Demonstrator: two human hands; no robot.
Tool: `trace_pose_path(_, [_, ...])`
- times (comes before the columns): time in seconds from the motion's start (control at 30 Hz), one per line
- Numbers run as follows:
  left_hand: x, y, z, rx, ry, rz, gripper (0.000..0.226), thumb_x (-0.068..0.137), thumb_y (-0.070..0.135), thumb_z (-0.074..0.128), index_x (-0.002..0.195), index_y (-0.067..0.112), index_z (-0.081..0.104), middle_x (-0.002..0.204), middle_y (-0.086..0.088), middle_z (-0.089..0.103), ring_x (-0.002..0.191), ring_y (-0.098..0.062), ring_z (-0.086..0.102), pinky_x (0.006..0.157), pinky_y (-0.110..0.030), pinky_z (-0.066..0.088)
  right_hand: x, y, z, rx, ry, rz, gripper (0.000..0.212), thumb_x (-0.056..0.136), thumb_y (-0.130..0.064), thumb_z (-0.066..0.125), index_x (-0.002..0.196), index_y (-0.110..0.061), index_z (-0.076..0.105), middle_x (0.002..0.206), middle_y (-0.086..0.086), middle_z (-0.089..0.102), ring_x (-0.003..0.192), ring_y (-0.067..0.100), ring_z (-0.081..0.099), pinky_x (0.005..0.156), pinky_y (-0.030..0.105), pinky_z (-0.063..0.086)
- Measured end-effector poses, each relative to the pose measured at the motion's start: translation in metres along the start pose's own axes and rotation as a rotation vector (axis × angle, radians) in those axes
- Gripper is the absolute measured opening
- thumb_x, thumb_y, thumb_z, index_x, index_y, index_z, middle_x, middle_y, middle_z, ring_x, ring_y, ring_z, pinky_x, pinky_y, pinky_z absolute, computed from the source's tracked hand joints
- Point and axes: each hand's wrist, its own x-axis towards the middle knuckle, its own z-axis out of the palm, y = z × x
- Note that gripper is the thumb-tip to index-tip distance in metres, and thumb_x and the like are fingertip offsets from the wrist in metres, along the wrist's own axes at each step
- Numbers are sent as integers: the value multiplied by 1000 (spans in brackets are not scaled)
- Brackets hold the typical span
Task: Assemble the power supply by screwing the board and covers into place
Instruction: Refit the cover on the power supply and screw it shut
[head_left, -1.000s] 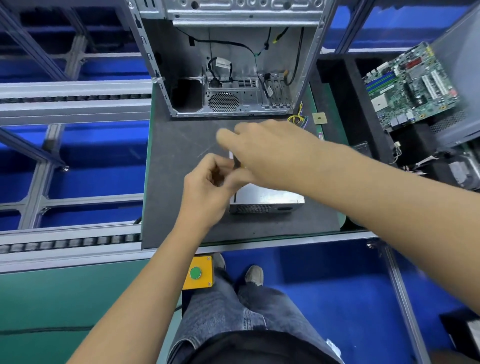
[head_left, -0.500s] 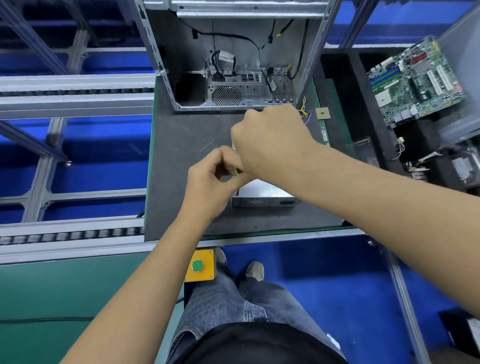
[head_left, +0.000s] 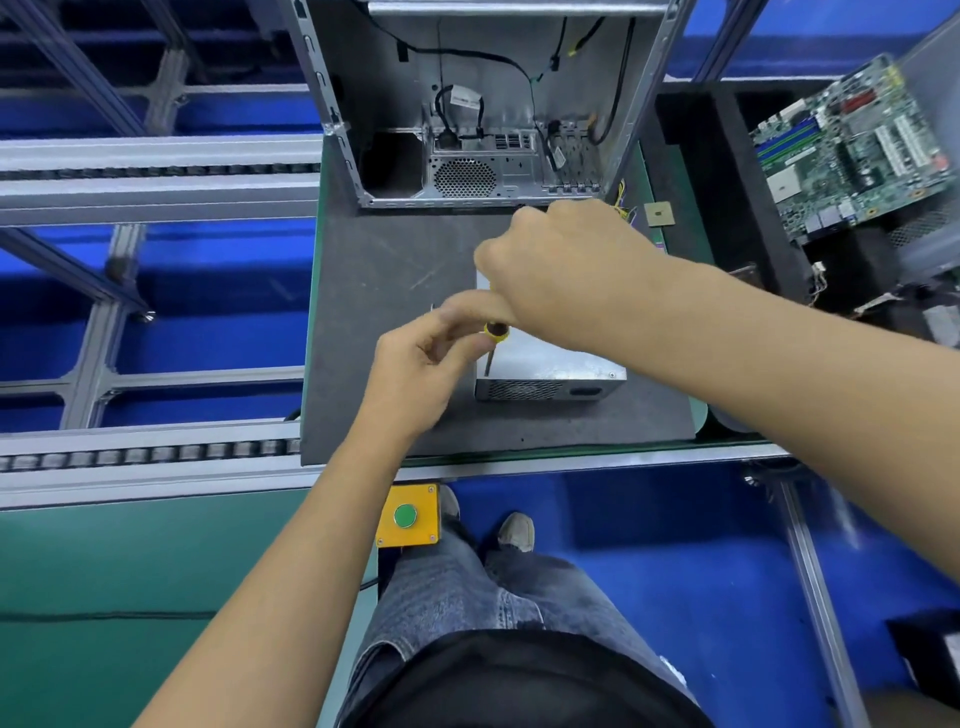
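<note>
The right hand (head_left: 566, 270) is gripping the screwdriver (head_left: 493, 343) above the power supply (head_left: 550, 371); the left hand (head_left: 421, 358) is pinching it to steady it.

Bare grey mat (head_left: 374, 291) lies open at centre-left of the frame, hemmed by the open computer case (head_left: 483, 104) above and the power supply (head_left: 550, 374) at right.

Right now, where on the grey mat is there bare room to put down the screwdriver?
The mat is bare left of the power supply, between the case and the near edge. A thinner strip runs in front of the supply. The right side is crowded: both hands work over the supply, the right hand gripping the screwdriver.
</note>
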Motion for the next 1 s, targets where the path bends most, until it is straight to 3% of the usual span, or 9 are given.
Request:
trace_pose_path(0.1, [-9, -24, 0, 86, 39, -32, 29, 83, -1, 75, 106, 17, 71, 103, 5, 72, 96, -11, 67, 92, -31, 53, -1, -1, 7, 84, -19, -66, 22, 102, -37, 44, 93, -18, 39, 69, 5, 31, 73, 35, 45, 52, 35, 26])
trace_pose_path(0.2, [-18, -44, 2, 319, 22, 77, 37, 79, 6, 81, 114, 15, 73, 105, 21, 64, 90, 14, 56, 86, -7, 42, -3, -1, 1, 195, -88, -191, 15, 100, -30, 47, 96, -19, 38, 92, 5, 48, 77, 33, 47, 64, 42, 40])
trace_pose_path(0.3, [-21, -55, 6, 390, 45, 128, 35, 79, 6, 81, 112, 11, 74, 102, 15, 64, 88, 17, 54, 85, -2, 38, -3, 1, 3, 187, -132, -275, 15, 93, -8, 51, 99, -21, 46, 102, 1, 38, 84, 25, 43, 74, 43, 45])
trace_pose_path(0.47, [-22, -57, 10, 383, 93, 116, 31, 79, 7, 82, 110, 9, 75, 93, 13, 64, 84, 16, 55, 82, -2, 38, -3, -3, 0, 146, -168, -95, 33, 101, -47, 44, 115, -16, 46, 93, 3, 39, 82, 35, 51, 63, 39, 36])
trace_pose_path(0.6, [-22, -55, 11, 359, 93, 118, 30, 80, 7, 82, 109, 7, 75, 93, 13, 64, 83, 13, 55, 82, -4, 40, -4, -2, 7, 210, -111, -243, 20, 100, -16, 49, 120, -18, 49, 112, 3, 44, 97, 29, 52, 78, 41, 44])
trace_pose_path(0.67, [-21, -53, 12, 356, 99, 128, 28, 79, 6, 83, 105, 6, 75, 90, 18, 61, 82, 13, 54, 80, -4, 39, -5, -4, 4, 284, -161, -236, 23, 98, -21, 53, 121, -18, 48, 118, 3, 43, 97, 28, 50, 84, 41, 44])
trace_pose_path(0.73, [-21, -50, 12, 353, 107, 137, 29, 77, 7, 84, 104, 6, 75, 90, 20, 59, 82, 13, 53, 80, -5, 39, -4, -6, 0, 203, -182, -174, 26, 102, -36, 47, 117, -14, 46, 115, 7, 45, 94, 34, 54, 79, 43, 46])
trace_pose_path(0.87, [-17, -34, 13, 292, 137, 143, 43, 73, 16, 88, 111, 7, 71, 95, 5, 64, 86, 2, 56, 81, -16, 47, -1, -3, -5, 301, -263, -177, 30, 95, -9, 52, 121, -20, 41, 113, -1, 43, 89, 27, 48, 75, 43, 47])
trace_pose_path(1.0, [-9, -6, 15, 56, 214, 114, 56, 65, 28, 91, 114, 28, 66, 97, 9, 67, 87, -16, 64, 81, -25, 52, 2, 1, -6, 203, -283, -73, 23, 97, -21, 52, 118, -16, 44, 93, 2, 39, 84, 31, 49, 64, 39, 39])
